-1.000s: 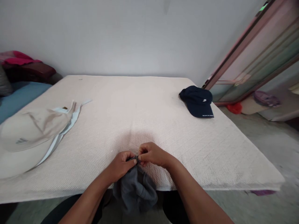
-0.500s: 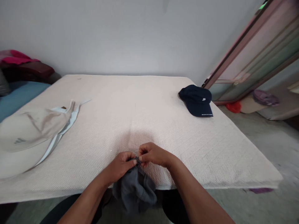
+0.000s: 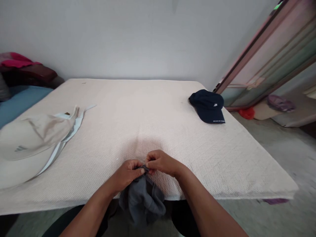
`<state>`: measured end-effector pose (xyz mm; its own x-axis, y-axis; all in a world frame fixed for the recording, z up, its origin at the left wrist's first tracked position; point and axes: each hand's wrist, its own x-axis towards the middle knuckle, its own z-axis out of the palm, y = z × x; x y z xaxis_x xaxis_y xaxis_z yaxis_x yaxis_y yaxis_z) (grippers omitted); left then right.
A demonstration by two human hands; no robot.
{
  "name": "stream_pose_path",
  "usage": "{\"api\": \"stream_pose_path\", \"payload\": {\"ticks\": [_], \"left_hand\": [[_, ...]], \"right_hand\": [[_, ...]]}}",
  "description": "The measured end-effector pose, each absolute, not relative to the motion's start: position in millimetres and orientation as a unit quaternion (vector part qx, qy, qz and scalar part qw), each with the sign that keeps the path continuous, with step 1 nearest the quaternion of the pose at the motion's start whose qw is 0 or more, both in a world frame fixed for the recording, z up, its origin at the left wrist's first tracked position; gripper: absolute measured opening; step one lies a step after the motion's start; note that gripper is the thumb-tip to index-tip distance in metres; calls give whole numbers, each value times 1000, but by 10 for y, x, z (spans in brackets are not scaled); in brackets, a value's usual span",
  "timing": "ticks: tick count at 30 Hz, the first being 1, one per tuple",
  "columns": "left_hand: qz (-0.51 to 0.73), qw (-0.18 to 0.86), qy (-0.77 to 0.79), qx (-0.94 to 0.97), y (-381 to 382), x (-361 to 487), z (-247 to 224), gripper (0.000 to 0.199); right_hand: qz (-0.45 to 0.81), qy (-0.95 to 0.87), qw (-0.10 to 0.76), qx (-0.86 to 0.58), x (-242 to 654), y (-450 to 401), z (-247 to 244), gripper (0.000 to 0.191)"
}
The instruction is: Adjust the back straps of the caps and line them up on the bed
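Near the table's front edge, both hands pinch the upper end of a crumpled grey cloth item [image 3: 144, 200]. My left hand [image 3: 130, 171] is closed on it, thumb on top. My right hand [image 3: 160, 162] grips the same end between thumb and fingertips. The rest of the cloth hangs over the edge in front of my knees; its exact kind is unclear, and the pinched part is mostly hidden by my fingers. A beige cap [image 3: 37, 135] with a pale strap lies to the left. On the right rests a navy cap [image 3: 207, 107] with a small white emblem.
A cream textured cover [image 3: 118, 112] spreads over the table, whose far edge meets a grey wall [image 3: 123, 39]. Blue bedding [image 3: 27, 98] and a pink cloth [image 3: 18, 61] are at the left. A glazed sliding door [image 3: 266, 65] stands at the right.
My right fingertips have shifted very slightly left and up at the pinched end of the grey cloth. Both hands keep their hold, and the two caps stay in place.
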<state>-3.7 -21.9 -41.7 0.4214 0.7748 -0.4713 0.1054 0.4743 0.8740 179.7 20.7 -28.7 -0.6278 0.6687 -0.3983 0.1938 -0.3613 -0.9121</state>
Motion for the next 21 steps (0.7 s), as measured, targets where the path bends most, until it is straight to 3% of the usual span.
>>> {"api": "stream_pose_path", "payload": {"ticks": [21], "left_hand": [[247, 725, 463, 445, -227, -60, -432, 26]], "right_hand": [[744, -539, 167, -358, 1855, 213, -302, 10]]}}
